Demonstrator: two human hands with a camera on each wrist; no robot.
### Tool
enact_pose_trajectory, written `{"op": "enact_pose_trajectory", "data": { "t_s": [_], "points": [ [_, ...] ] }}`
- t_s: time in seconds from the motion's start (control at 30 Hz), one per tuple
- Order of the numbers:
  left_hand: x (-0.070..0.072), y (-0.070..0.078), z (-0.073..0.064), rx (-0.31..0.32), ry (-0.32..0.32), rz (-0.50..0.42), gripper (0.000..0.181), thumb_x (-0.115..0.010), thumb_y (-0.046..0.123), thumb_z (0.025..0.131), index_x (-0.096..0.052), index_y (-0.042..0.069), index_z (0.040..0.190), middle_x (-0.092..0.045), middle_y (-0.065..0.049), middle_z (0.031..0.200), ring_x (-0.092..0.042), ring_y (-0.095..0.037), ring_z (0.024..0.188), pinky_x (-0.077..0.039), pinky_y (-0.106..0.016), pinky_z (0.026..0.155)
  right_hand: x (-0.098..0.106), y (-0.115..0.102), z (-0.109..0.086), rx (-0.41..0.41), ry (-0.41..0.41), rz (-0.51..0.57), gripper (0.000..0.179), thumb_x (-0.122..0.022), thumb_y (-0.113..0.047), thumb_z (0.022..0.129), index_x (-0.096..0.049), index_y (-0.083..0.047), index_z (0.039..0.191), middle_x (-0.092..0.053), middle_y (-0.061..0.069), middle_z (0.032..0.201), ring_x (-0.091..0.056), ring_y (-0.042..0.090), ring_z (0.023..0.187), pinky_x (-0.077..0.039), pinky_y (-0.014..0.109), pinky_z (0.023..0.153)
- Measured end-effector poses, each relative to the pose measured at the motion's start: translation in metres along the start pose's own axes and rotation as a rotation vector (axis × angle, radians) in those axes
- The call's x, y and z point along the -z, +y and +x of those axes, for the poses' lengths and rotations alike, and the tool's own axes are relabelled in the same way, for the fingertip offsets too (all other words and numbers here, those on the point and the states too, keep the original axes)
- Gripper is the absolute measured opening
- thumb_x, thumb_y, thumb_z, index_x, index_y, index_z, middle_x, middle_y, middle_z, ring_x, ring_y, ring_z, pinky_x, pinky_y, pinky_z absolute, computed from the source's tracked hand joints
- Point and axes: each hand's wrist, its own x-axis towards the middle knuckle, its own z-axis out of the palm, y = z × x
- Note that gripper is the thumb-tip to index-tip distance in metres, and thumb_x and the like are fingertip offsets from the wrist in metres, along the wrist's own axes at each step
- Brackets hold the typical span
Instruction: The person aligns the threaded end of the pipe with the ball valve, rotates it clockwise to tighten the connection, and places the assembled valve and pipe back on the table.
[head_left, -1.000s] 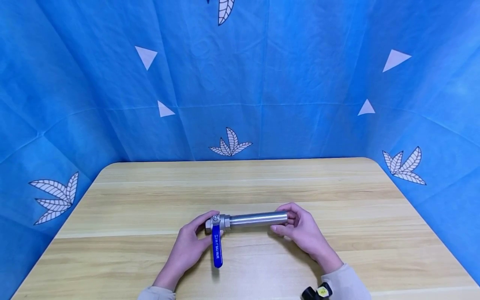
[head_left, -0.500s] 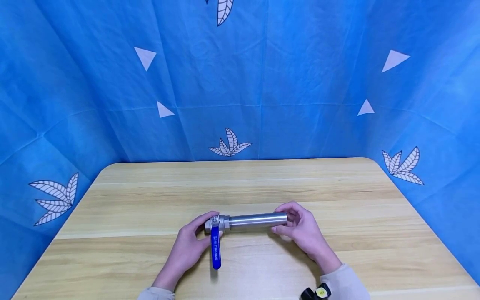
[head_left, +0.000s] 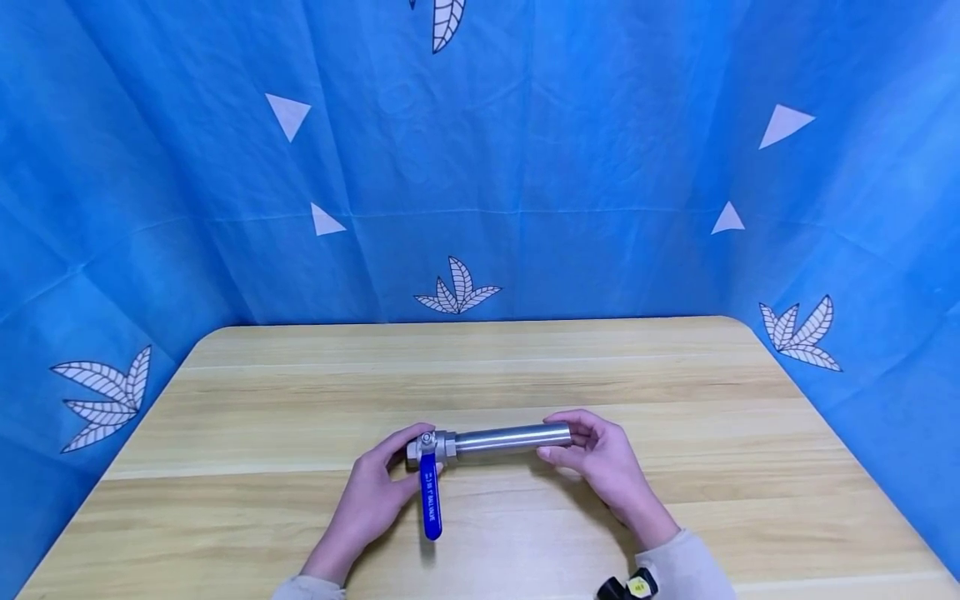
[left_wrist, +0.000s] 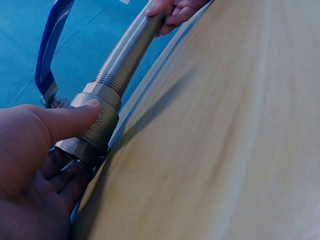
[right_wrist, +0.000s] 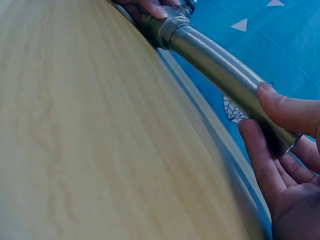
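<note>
A metal ball valve (left_wrist: 97,120) with a long blue lever handle (head_left: 430,497) is joined to a straight steel pipe (head_left: 513,437). Threads of the pipe show where it enters the valve in the left wrist view. My left hand (head_left: 375,493) grips the valve body from the left, thumb across its near side and fingers round the back and below. At the other end, my right hand (head_left: 611,468) holds the plain pipe end between thumb and fingers. The lever points toward me. Pipe and valve lie level from left to right, close over the table, casting a shadow there.
The light wood-grain table (head_left: 480,367) spreads around both hands. A blue curtain (head_left: 480,150) with white leaf and triangle prints closes in the back and both sides. A black strap device (head_left: 628,585) sits by the right sleeve.
Both hands keep their holds on the valve and pipe. The whole view has shifted a few pixels; the lever's tip has swung slightly downward in the head view.
</note>
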Motion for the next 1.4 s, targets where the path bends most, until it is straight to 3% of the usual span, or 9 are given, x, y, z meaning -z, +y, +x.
{"op": "enact_pose_trajectory", "data": {
  "t_s": [0.1,0.33,0.57,0.9,1.13,1.4],
  "points": [
    [0.001,0.000,0.000,0.016,0.002,0.009,0.055,-0.084,0.014,0.093,-0.069,0.030,0.143,-0.068,-0.006,0.150,-0.056,-0.037,0.149,-0.041,-0.058,0.128,-0.002,0.000,0.000,-0.002,0.003,0.007,0.051,-0.092,-0.004,0.082,-0.071,0.001,0.128,-0.078,0.018,0.114,-0.076,0.015,0.096,-0.064,0.020,0.084],
    [0.000,-0.001,-0.002,-0.033,0.014,-0.028,0.059,-0.084,0.008,0.091,-0.068,0.024,0.145,-0.065,-0.011,0.152,-0.059,-0.037,0.146,-0.043,-0.054,0.127,-0.006,0.000,0.000,-0.012,0.013,0.020,0.052,-0.090,-0.005,0.084,-0.070,0.000,0.132,-0.076,0.020,0.117,-0.076,0.017,0.097,-0.065,0.021,0.083],
    [0.001,0.000,0.001,-0.052,0.028,-0.040,0.058,-0.083,0.008,0.093,-0.067,0.026,0.146,-0.060,-0.005,0.159,-0.056,-0.032,0.149,-0.045,-0.046,0.126,-0.011,0.000,0.000,-0.026,0.037,0.022,0.052,-0.089,-0.004,0.084,-0.070,-0.003,0.133,-0.076,0.018,0.118,-0.076,0.016,0.097,-0.065,0.022,0.084],
    [0.001,0.000,-0.002,-0.035,0.025,-0.041,0.061,-0.083,0.004,0.091,-0.067,0.025,0.147,-0.060,-0.008,0.158,-0.056,-0.036,0.148,-0.044,-0.049,0.126,-0.012,-0.001,-0.002,-0.036,0.053,0.016,0.049,-0.089,-0.003,0.084,-0.069,-0.001,0.129,-0.076,0.019,0.116,-0.074,0.018,0.096,-0.064,0.021,0.083],
    [-0.001,-0.003,-0.001,-0.052,0.032,-0.027,0.058,-0.084,0.010,0.092,-0.067,0.026,0.146,-0.060,-0.010,0.158,-0.056,-0.038,0.148,-0.043,-0.052,0.127,-0.012,0.002,-0.001,-0.036,0.051,0.014,0.048,-0.089,-0.002,0.083,-0.069,-0.001,0.127,-0.076,0.018,0.112,-0.074,0.018,0.093,-0.065,0.023,0.081],
    [-0.001,-0.003,0.000,-0.056,0.031,-0.043,0.061,-0.083,0.005,0.091,-0.066,0.022,0.147,-0.059,-0.011,0.159,-0.056,-0.036,0.149,-0.040,-0.047,0.128,-0.012,0.002,-0.001,-0.046,0.043,0.009,0.047,-0.090,-0.007,0.085,-0.069,-0.001,0.127,-0.075,0.014,0.104,-0.074,0.018,0.085,-0.065,0.025,0.076]
  ]
}}
